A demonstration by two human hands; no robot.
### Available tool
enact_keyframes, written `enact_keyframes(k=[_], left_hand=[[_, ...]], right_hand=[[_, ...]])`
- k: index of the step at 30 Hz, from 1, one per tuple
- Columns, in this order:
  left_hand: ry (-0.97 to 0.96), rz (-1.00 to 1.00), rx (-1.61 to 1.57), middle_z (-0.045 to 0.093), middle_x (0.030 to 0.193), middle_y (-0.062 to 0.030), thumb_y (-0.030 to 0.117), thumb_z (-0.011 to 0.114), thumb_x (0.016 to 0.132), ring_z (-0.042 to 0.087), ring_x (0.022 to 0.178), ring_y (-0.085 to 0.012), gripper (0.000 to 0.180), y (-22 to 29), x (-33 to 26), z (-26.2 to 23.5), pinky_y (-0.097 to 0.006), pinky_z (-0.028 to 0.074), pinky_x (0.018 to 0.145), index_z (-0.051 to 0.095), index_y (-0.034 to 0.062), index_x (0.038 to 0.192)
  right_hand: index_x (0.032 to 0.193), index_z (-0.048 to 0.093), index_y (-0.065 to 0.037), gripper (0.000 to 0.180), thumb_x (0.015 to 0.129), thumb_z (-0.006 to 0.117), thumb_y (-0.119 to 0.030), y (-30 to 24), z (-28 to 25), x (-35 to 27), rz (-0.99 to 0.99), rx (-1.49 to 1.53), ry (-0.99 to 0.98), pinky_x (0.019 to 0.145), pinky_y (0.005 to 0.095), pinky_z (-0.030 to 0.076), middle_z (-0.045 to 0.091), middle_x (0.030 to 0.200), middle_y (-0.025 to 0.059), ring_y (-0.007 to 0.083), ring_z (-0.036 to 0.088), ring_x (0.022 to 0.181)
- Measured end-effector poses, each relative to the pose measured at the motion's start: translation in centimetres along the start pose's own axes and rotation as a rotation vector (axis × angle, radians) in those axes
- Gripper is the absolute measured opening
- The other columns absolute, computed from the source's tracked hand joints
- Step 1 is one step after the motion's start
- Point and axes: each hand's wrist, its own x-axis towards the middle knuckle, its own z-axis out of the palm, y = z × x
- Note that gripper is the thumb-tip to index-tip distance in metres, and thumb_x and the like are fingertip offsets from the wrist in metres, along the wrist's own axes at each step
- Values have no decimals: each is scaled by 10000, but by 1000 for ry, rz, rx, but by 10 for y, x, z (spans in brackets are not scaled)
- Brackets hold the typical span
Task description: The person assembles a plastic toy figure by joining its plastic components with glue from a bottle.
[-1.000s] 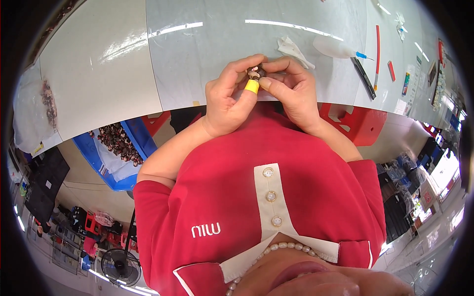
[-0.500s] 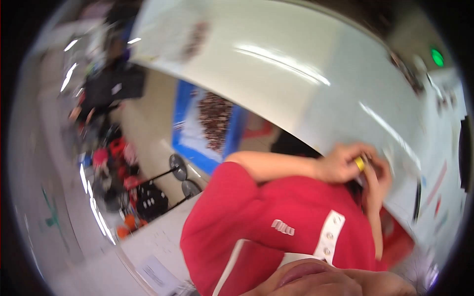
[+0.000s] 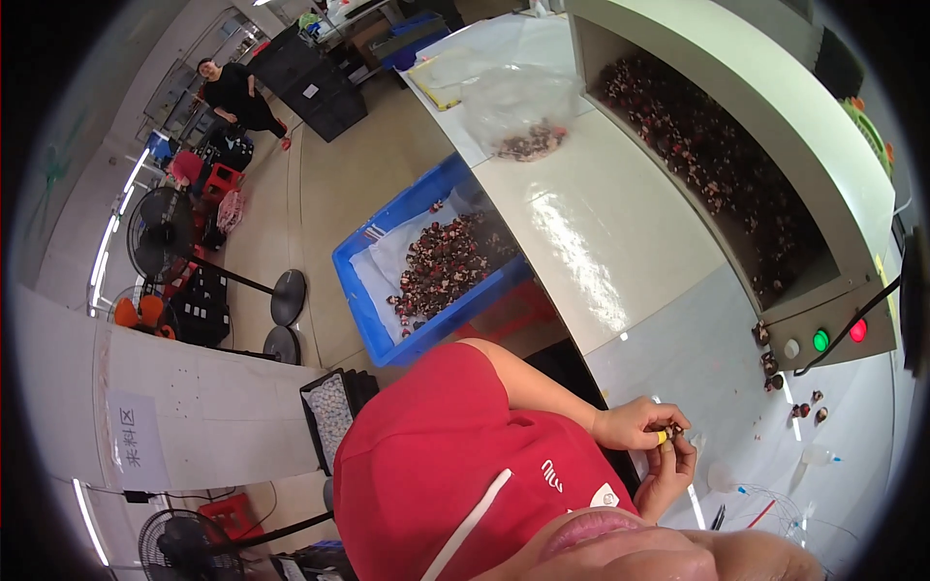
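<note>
My left hand (image 3: 635,424) and my right hand (image 3: 670,474) meet at the edge of the grey work surface (image 3: 668,339). Between their closed fingertips is a small dark brown and cream piece (image 3: 677,430), partly covered by the fingers. A yellow band (image 3: 664,438) wraps a digit there, apparently on the left hand. Similar small pieces (image 3: 802,411) lie on the surface beyond my hands. Dropper-tipped bottles (image 3: 727,477) and a thin red stick (image 3: 761,513) are to the right of my hands.
A box-like machine (image 3: 843,320) with lit buttons stands at the far right, its opening full of dark pieces. A blue bin (image 3: 363,315) of pieces sits left of the table. A plastic bag (image 3: 513,107) lies farther back. Fans (image 3: 160,232) and a person (image 3: 237,95) are at left.
My view has swung and steadied, bringing the machine's opening and the bottles into clear sight. Both hands appear lower in the picture and remain together, the small piece now showing between them.
</note>
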Motion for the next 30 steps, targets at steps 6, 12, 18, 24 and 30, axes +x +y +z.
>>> enact_keyframes(k=[6,12,18,24,30], left_hand=[[-52,6,-64,617,1047,-102,-16,482,820,588,991,-150,402,-4,6,2,-283,450,896,482,-20,1221],[-3,23,-23,610,1089,-107,12,503,830,566,1047,-165,377,-3,2,1,-295,434,933,497,-5,1207],[-34,-68,-96,590,1146,-97,32,506,851,529,1129,-170,395,-7,0,-2,-318,394,986,492,7,1245],[-58,-33,-106,573,1149,-112,10,499,840,515,1161,-174,399,-8,4,1,-323,372,1029,484,-24,1238],[-63,-55,-112,577,1119,-100,6,485,858,543,1105,-161,364,-5,2,-1,-301,402,990,485,-31,1221]], right_hand=[[1024,536,11,165,864,575,-4,-2,-2,3,-51,27,-30,789,284,521,581,1050,104,169,587,949],[977,561,14,140,842,598,-6,3,1,2,-61,79,-14,784,284,529,587,1013,102,167,584,946],[960,565,8,138,831,609,-16,2,5,-1,-49,74,-24,792,282,523,593,977,88,154,580,938],[1005,547,19,162,852,591,-12,5,-3,3,-90,80,-34,815,279,512,576,1033,101,166,583,944],[1013,539,13,153,866,578,-4,3,-2,3,-64,79,-52,791,277,522,579,1052,111,169,590,949]])
